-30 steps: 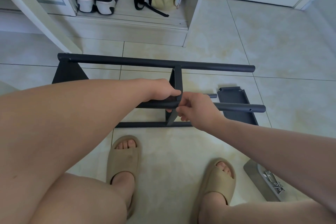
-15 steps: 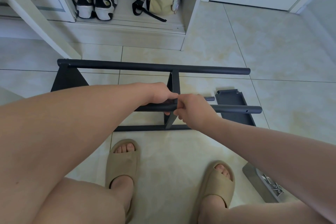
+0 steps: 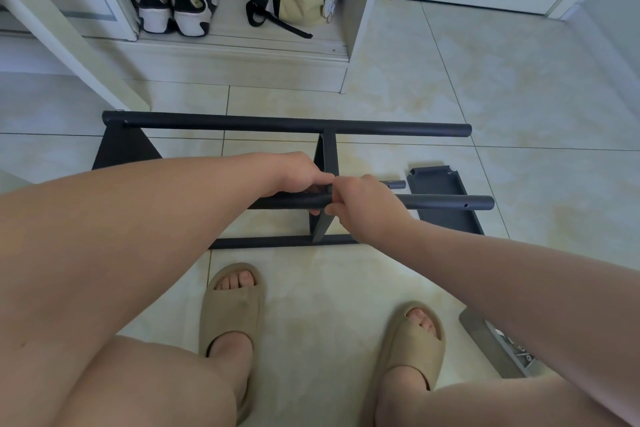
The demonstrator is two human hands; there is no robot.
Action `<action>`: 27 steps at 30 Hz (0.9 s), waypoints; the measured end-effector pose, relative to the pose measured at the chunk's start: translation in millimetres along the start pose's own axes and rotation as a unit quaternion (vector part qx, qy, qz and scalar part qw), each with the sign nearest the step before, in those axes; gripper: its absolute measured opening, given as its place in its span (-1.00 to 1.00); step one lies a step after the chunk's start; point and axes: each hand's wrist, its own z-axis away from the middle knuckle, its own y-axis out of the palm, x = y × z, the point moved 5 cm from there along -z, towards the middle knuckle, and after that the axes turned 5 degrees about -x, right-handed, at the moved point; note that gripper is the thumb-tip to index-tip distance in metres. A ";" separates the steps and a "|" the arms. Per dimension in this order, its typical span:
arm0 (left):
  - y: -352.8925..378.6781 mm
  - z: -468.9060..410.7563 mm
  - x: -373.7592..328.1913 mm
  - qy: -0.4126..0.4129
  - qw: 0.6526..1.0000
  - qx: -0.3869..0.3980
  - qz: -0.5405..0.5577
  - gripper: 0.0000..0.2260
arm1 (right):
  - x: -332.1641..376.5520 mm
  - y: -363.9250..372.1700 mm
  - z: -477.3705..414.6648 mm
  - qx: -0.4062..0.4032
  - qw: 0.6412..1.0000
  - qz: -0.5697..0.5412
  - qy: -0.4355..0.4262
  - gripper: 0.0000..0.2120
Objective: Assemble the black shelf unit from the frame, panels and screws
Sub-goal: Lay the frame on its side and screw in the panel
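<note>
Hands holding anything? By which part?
Near tube: left hand grips it just left of the upright panel, right hand pinches it at the joint.

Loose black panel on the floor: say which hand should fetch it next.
Right, probably. The loose panel lies right of the frame, nearest the right hand; the left hand, gripping the near tube, can steady the frame.

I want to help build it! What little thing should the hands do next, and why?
Probably a small twist of the right hand, to fasten the joint: it pinches where the front tube crosses the middle panel, and the left hand grips the tube beside it. Any screw is hidden.
</note>
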 end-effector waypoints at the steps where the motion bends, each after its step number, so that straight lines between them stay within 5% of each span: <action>1: -0.3 -0.3 0.3 -0.003 1.000 -0.002 0.001 -0.59 | -0.4 1.3 0.4 -0.008 1.000 0.000 0.003 -0.74; 5: 1.2 -1.6 1.2 -0.011 1.000 -0.004 0.012 -0.61 | -0.2 8.2 1.7 -0.024 0.999 0.028 -0.008 -0.85; 12: 1.1 -1.8 2.1 -0.007 1.000 -0.010 0.014 -0.61 | -2.2 9.3 1.3 -0.031 0.991 0.121 -0.042 -0.73; 18: -0.4 -0.9 1.4 -0.009 1.000 -0.009 0.016 -0.63 | 8.8 3.6 13.1 -0.055 0.977 0.117 -0.168 -0.79; 27: -1.4 -0.3 2.0 -0.016 1.000 -0.011 0.002 -0.60 | 4.0 9.0 7.8 -0.059 0.970 0.171 -0.160 -0.80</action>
